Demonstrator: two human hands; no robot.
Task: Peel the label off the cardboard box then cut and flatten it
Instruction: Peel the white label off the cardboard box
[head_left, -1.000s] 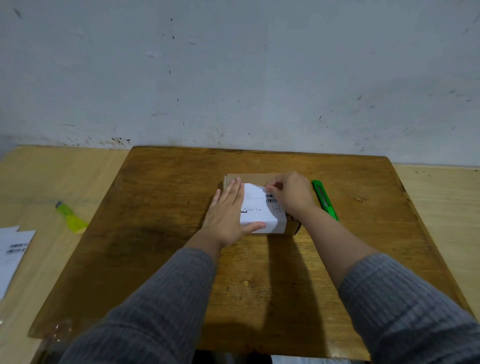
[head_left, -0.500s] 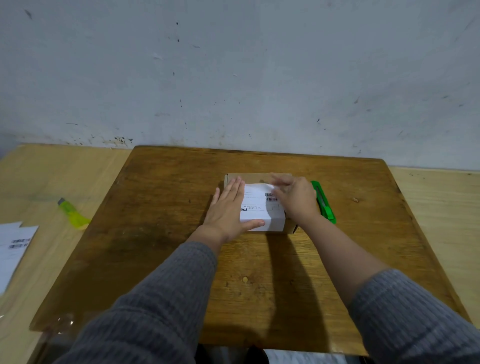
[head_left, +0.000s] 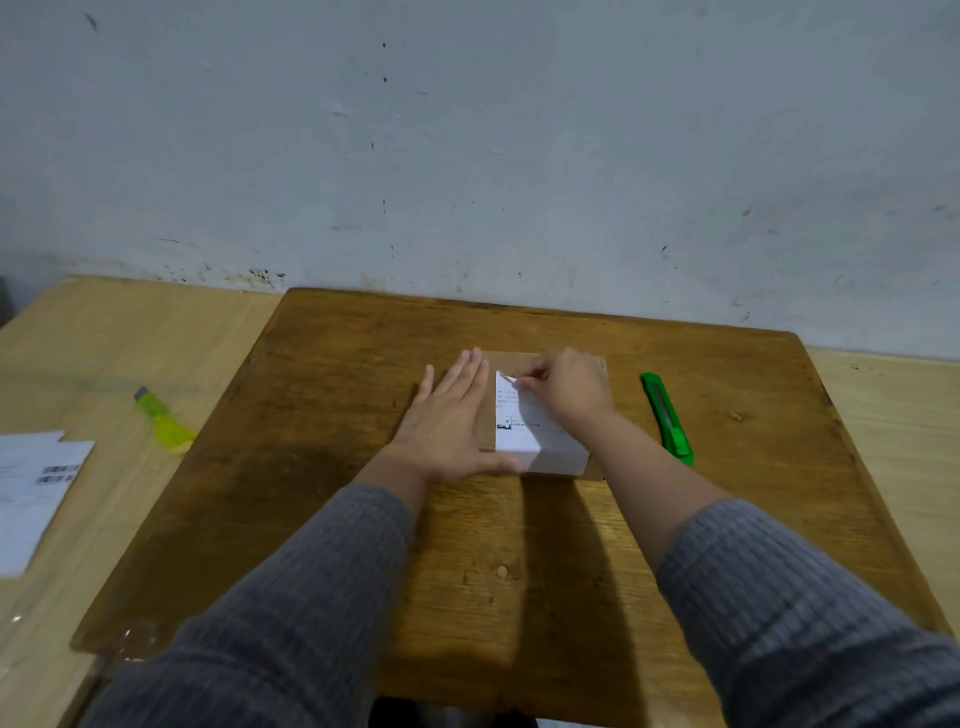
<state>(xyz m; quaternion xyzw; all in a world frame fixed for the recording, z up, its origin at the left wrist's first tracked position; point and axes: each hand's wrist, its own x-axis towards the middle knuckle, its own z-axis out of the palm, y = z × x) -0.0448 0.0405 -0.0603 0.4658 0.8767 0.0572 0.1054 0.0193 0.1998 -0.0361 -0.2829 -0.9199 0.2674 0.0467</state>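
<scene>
While the left hand (head_left: 451, 421) lies flat, fingers spread and extended, palm down on the left part of the cardboard box (head_left: 540, 415) with its thumb along the box's near edge, I see the right hand (head_left: 569, 392) curled over the box top, thumb and forefinger pressed together pinching the far left corner of the white label (head_left: 522, 423), which looks slightly lifted there; the rest of the label lies flat on the box top and wraps down the near face. Box sits near the middle of the dark wooden board (head_left: 322, 467), a bit toward its far edge. Counts: one box, one label on it, two hands, two cutters, one board. Green utility knife (head_left: 667, 418) lies right of the box, near it but not touching, pointing roughly away from me. Yellow-green cutter (head_left: 161, 415) lies well left of the box, off the board on the lighter table (head_left: 93, 343), its end near the board's left edge. Printed white sheets (head_left: 36, 493) lie further left of the box, at the frame edge; I can't tell how many. Board surface in front of the box, between the grey sleeves (head_left: 291, 613), is open, as is the strip behind the box up to the wall (head_left: 467, 145).
</scene>
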